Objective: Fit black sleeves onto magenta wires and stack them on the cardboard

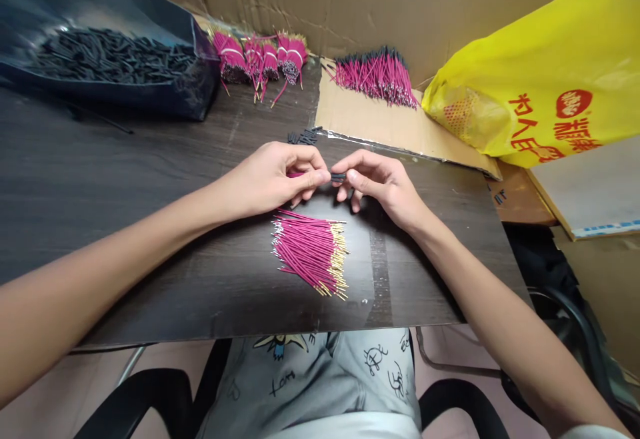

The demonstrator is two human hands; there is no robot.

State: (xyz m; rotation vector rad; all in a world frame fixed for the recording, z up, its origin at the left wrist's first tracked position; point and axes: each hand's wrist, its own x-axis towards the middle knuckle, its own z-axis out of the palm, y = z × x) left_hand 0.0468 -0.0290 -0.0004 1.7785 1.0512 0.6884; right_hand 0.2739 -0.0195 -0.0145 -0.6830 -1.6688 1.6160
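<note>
My left hand is closed in a pinch around a few magenta wires, mostly hidden by its fingers. Facing it, my right hand pinches short black sleeves between thumb and forefinger, at the left hand's fingertips. Whether the wire ends sit inside the sleeves cannot be made out. Just below the hands lies a flat pile of loose magenta wires, silvery tips to the left and gold pins to the right. A small heap of black sleeves rests beyond my left hand.
A dark bag full of black tube pieces stands back left. Beside it are tied magenta wire bundles. Black-ended wires lie on a cardboard sheet at the back. A yellow bag stands at right on the dark table.
</note>
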